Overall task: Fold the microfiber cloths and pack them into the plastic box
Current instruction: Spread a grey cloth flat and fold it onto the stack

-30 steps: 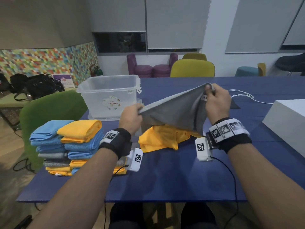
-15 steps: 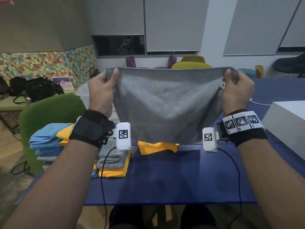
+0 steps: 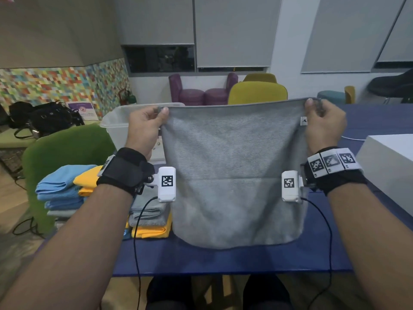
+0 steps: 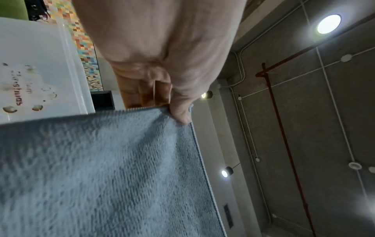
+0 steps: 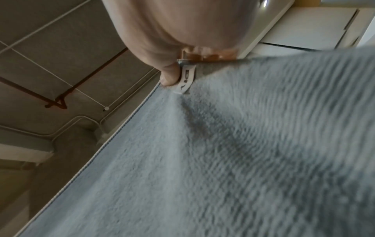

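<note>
Hanging flat between both hands, the grey cloth [image 3: 232,175] is stretched by its two top corners above the blue table [image 3: 223,258]. The left hand [image 3: 143,128] pinches the left corner between thumb and curled fingers; the right hand [image 3: 321,126] pinches the right corner the same way, just above a small white tag [image 3: 303,121]. The cloth's top edge runs level and taut, and its rounded bottom edge hangs near the table's front strip, which lies bare below it.

Behind the left hand stands the plastic box [image 3: 114,124], its rim showing beside the knuckles. Left of the cloth sits a stack [image 3: 67,189] of folded blue, yellow and grey cloths, close to the left wrist. A white block [image 3: 386,166] stands at the right, apart from the right wrist.

Only the left wrist view shows the box's printed side wall [image 4: 40,72] and the thumb [image 4: 180,110] pressed on the cloth's hemmed corner. Only the right wrist view shows the tag's lettering [image 5: 185,80] beside the thumb [image 5: 168,75]. Both wrist views look up at ceiling lights.
</note>
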The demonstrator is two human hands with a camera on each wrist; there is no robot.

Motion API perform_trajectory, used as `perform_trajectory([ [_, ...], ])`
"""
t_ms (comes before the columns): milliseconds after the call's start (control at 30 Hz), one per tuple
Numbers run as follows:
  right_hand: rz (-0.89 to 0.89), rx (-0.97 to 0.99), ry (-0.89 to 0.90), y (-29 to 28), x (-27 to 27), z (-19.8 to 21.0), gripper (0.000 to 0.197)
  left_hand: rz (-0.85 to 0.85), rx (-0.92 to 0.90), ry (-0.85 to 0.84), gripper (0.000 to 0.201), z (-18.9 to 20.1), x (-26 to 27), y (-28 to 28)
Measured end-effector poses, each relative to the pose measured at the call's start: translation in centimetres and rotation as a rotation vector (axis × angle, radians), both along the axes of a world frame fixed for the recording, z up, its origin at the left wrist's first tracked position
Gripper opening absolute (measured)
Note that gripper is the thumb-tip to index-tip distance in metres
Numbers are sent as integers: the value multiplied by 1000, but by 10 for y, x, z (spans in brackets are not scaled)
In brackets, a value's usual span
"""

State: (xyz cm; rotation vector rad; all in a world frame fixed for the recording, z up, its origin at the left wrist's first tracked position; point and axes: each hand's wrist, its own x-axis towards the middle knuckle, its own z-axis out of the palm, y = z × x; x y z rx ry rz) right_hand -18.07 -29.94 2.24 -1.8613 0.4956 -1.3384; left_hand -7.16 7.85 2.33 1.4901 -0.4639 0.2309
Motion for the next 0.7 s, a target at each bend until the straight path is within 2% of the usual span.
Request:
perform_trajectory([
  [133,-15,-55,110,-11,-3,-19,36,122,117,-23,12,-12,10,1],
  [267,-74,-109,248,-14,-9,-32,41,202,196,6,13,-23,16,1],
  [367,-47,-111,297,-13,-15,-39,38,120,198,54,10,-30,9,-1],
  [500,-51,-89,356,-17,-24,-51,46,20,149,148,18,-46,2,-1],
  [567,3,-41,374,-18,-31,-62,41,22,179,160,15,-59,-3,-1],
  [633,152,41,363,-18,-39,-79,28,16,248,148,6,-75,-11,-1],
  [700,263,95,366,-19,-50,-99,18,8,341,126,13,-93,-20,-1],
])
